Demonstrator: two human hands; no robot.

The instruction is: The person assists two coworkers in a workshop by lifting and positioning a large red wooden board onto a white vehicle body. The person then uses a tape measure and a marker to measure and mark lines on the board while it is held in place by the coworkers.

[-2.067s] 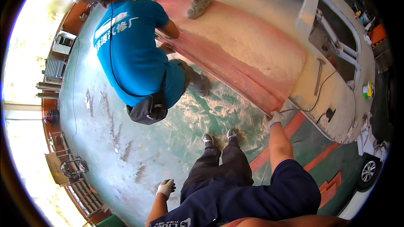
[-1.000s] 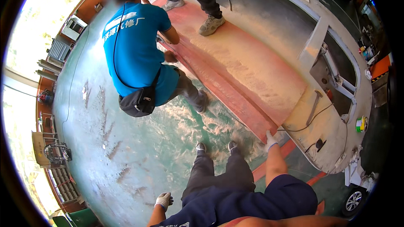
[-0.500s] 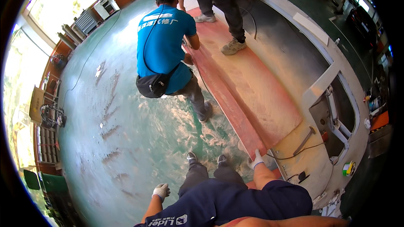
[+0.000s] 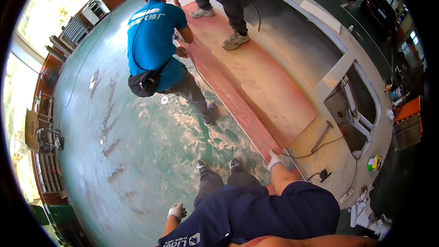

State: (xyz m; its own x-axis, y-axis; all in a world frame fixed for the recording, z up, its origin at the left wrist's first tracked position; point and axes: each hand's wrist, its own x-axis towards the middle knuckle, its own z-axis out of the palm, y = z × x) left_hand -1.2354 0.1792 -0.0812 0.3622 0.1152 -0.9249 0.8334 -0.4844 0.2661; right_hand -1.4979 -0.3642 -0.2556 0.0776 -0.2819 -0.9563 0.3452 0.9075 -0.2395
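A long, narrow red board (image 4: 228, 98) runs along the edge of a wide red sheet (image 4: 279, 93) dusted with sawdust. At its near end, my gloved right hand (image 4: 274, 160) grips the corner, fingertips on top. My gloved left hand (image 4: 177, 211) hangs low at my side, loosely curled with nothing in it. Further along, a co-worker in a blue shirt (image 4: 157, 34) bends over the same board with a hand (image 4: 182, 51) at its edge; what that hand holds is hard to make out. Another person stands on the sheet in grey shoes (image 4: 235, 41).
A hammer (image 4: 322, 136) and a black cable (image 4: 315, 152) lie right of the board's near end. Beyond is a pale frame with an opening (image 4: 350, 110) holding metal struts. Sawdust covers the green floor (image 4: 183, 123) by my feet. A green-yellow can (image 4: 375, 163) stands at right.
The whole view has shifted, so the scene sits further left and higher. My right hand stays on the board's end, and my left hand still hangs at my side.
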